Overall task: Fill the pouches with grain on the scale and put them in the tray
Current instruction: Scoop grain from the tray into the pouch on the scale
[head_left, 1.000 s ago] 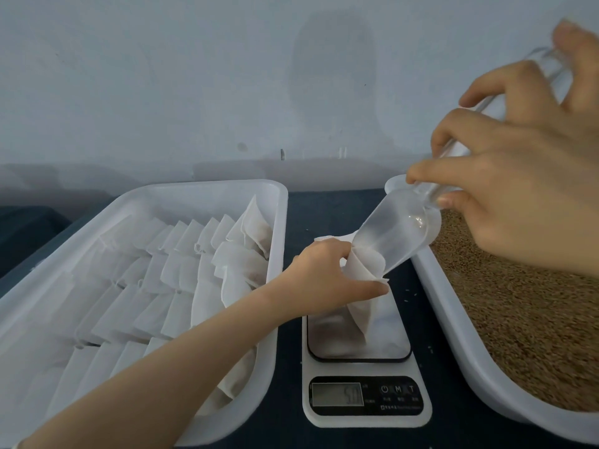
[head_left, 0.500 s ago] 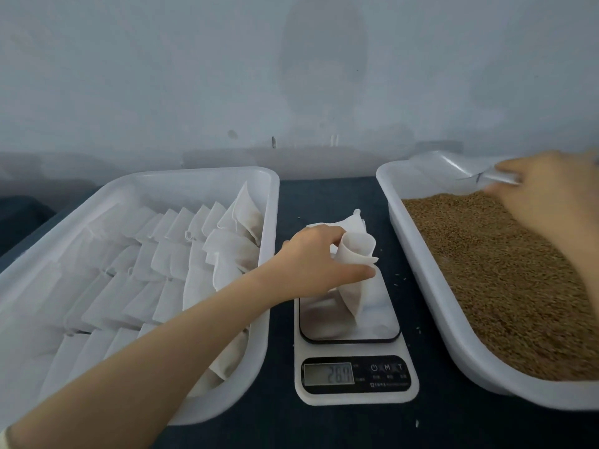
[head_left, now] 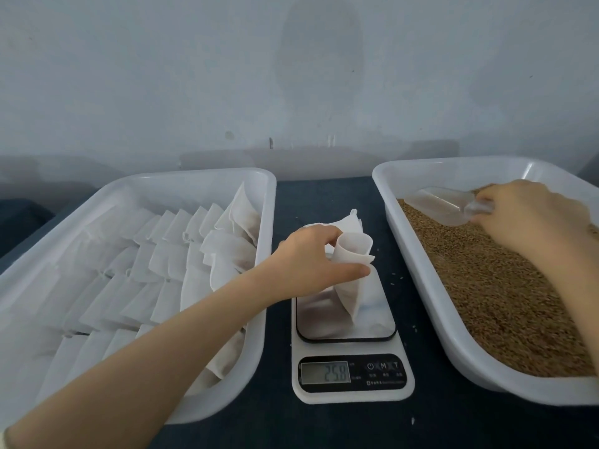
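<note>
My left hand pinches the open mouth of a white pouch that stands on the scale; its display reads 258. My right hand grips the handle of a clear plastic scoop, which lies on the brown grain at the far end of the right tray. The left tray holds rows of white pouches. A few flat pouches lie behind the scale.
The dark tabletop shows between the two trays, with a few loose grains scattered by the scale. A pale wall rises close behind the trays.
My right hand has carried the scoop from the pouch mouth over to the grain tray and lowered it onto the grain. The scale reading has dropped. My left hand has kept its hold on the pouch.
</note>
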`<act>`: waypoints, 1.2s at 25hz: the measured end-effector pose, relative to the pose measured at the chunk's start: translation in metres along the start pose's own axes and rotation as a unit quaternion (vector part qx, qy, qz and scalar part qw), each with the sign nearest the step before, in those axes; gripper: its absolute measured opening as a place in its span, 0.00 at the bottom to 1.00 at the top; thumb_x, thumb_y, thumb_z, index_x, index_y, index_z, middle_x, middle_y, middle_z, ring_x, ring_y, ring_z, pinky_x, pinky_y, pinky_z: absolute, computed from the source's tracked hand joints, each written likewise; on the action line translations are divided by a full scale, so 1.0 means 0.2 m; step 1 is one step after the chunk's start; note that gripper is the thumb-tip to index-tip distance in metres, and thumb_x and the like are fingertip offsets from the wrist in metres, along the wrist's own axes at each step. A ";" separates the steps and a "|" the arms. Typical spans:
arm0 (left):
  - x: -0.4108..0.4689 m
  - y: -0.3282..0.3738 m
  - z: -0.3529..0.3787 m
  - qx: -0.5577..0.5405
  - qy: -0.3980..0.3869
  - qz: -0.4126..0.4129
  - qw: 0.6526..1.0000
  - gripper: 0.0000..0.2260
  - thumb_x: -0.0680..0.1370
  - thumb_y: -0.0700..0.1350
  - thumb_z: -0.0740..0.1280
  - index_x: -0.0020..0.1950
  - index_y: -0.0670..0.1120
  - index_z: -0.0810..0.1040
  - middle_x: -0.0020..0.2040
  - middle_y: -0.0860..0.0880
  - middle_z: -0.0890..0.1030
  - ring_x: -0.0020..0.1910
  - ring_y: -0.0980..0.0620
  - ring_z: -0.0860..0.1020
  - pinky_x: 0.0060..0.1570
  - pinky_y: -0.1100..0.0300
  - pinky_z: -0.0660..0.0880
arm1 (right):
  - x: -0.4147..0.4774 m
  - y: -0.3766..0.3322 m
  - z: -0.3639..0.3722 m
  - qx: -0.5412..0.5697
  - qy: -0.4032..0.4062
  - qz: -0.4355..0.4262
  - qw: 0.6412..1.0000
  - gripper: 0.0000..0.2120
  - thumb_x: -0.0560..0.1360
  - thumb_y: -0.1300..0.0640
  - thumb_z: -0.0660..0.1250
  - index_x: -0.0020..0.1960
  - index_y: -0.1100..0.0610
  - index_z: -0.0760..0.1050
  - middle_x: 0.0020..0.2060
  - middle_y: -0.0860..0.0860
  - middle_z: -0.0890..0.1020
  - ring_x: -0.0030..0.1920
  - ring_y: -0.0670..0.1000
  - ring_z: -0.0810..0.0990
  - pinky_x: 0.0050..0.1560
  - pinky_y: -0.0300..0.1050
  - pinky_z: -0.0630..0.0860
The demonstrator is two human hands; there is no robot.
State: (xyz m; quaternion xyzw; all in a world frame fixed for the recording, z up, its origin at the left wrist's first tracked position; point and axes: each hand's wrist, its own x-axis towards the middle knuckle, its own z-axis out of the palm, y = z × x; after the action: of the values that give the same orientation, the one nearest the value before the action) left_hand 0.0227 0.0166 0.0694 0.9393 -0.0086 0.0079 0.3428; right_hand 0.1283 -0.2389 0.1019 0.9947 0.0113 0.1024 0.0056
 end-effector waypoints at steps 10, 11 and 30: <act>0.00 0.00 0.00 -0.005 -0.007 -0.002 1.000 0.17 0.69 0.61 0.72 0.53 0.54 0.78 0.51 0.58 0.79 0.51 0.57 0.76 0.55 0.54 0.75 | -0.03 -0.04 0.01 -0.035 -0.046 -0.038 0.998 0.10 0.79 0.54 0.59 0.54 0.43 0.77 0.43 0.49 0.76 0.35 0.51 0.74 0.28 0.38 0.65; 0.00 0.00 0.00 -0.007 -0.007 -0.003 1.000 0.17 0.69 0.61 0.72 0.53 0.54 0.78 0.52 0.58 0.79 0.52 0.57 0.76 0.56 0.54 0.75 | -0.03 -0.05 0.01 -0.038 -0.049 -0.038 0.997 0.11 0.79 0.54 0.60 0.55 0.42 0.77 0.44 0.49 0.76 0.36 0.51 0.75 0.28 0.38 0.65; -0.01 0.00 -0.01 -0.021 -0.017 0.024 0.999 0.08 0.71 0.57 0.72 0.40 0.60 0.73 0.43 0.62 0.77 0.42 0.65 0.75 0.38 0.70 0.66 | -0.05 -0.09 0.00 -0.014 -0.106 -0.036 0.994 0.11 0.80 0.56 0.58 0.47 0.48 0.78 0.40 0.51 0.78 0.37 0.53 0.78 0.36 0.43 0.75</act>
State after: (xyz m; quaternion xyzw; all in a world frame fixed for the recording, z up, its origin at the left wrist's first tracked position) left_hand 0.0216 0.0175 0.0718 0.9315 -0.0370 0.0002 0.3618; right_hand 0.1188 -0.2205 0.1008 0.9987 0.0449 -0.0038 0.0248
